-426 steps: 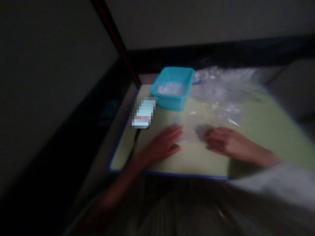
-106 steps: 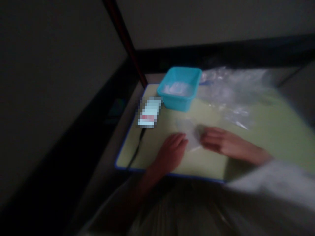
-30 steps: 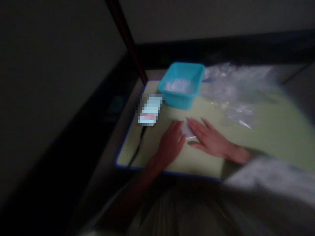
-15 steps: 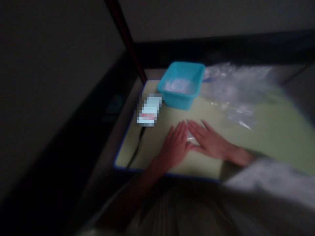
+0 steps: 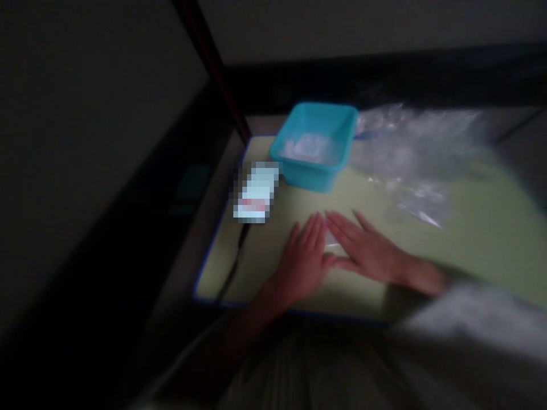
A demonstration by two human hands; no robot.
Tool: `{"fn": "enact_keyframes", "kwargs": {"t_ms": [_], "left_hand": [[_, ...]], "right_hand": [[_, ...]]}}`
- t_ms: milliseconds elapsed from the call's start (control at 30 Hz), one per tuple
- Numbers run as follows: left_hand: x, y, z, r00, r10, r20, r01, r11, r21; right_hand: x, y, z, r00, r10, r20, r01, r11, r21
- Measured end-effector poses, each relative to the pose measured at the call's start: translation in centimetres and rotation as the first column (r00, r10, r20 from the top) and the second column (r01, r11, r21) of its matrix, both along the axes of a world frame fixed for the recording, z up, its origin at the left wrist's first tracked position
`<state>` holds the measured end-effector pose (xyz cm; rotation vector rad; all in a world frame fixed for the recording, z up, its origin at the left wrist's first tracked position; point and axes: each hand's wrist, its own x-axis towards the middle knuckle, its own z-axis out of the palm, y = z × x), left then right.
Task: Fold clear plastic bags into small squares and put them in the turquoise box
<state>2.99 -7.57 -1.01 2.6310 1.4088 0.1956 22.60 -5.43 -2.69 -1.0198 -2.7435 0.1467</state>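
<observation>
My left hand (image 5: 304, 256) lies flat on the pale yellow tabletop (image 5: 265, 262), its fingers stretched out. From the other side my right hand (image 5: 367, 247) also lies flat, fingertips and thumb meeting those of the left. Under and between the two hands shows part of a small whitish, shiny piece (image 5: 331, 238), perhaps clear plastic. Most of it is covered by the fingers, so its kind cannot be made out.
A turquoise plastic basin (image 5: 310, 177) with whitish pieces inside stands beyond my hands. Crumpled clear plastic bags (image 5: 410, 154) spread at the back right. A lit, blurred-out phone (image 5: 257, 192) with a dark cable (image 5: 235, 265) lies left. The table has a blue edge.
The view has shifted slightly. Both hands stay pressed flat over the whitish piece, with hardly any movement on the table.
</observation>
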Motion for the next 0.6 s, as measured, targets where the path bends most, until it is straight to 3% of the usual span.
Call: {"fn": "enact_keyframes", "kwargs": {"t_ms": [267, 433, 600], "left_hand": [[-1.0, 0.7, -1.1, 0.993, -0.046, 0.107, 0.047, 0.999, -0.003], [-1.0, 1.0, -1.4, 0.989, -0.031, 0.143, 0.035, 0.999, -0.027], [-1.0, 1.3, -1.7, 0.983, -0.005, 0.183, 0.008, 1.0, -0.016]], "right_hand": [[1.4, 1.7, 0.9, 0.995, 0.095, -0.037, -0.098, 0.993, -0.07], [1.9, 2.3, 1.3, 0.971, 0.226, -0.075, -0.213, 0.966, 0.147], [1.6, 2.5, 0.9, 0.972, 0.225, -0.072, -0.196, 0.938, 0.287]]}}
